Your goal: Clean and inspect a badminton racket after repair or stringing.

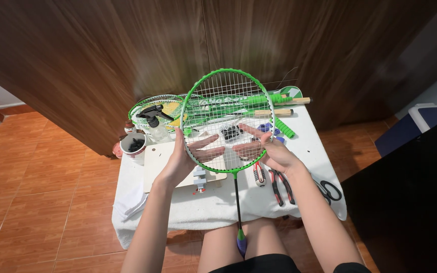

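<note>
Above the counter (324, 151), a green badminton racket (228, 96) stands near upright: head up and away, long axis running down the shaft to a handle between the knees. Left hand (185, 156) and right hand (269, 151) each keep a loose grip on the frame's lower rim, fingers spread behind the strings. Strings partly hide small dark parts; spare rackets (163, 108) overlap behind a spray bottle (155, 124).

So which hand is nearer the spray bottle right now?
Left. The left hand grips the racket frame's left edge, just right of the spray bottle. The right hand holds the frame's far side, well away from it.
</note>
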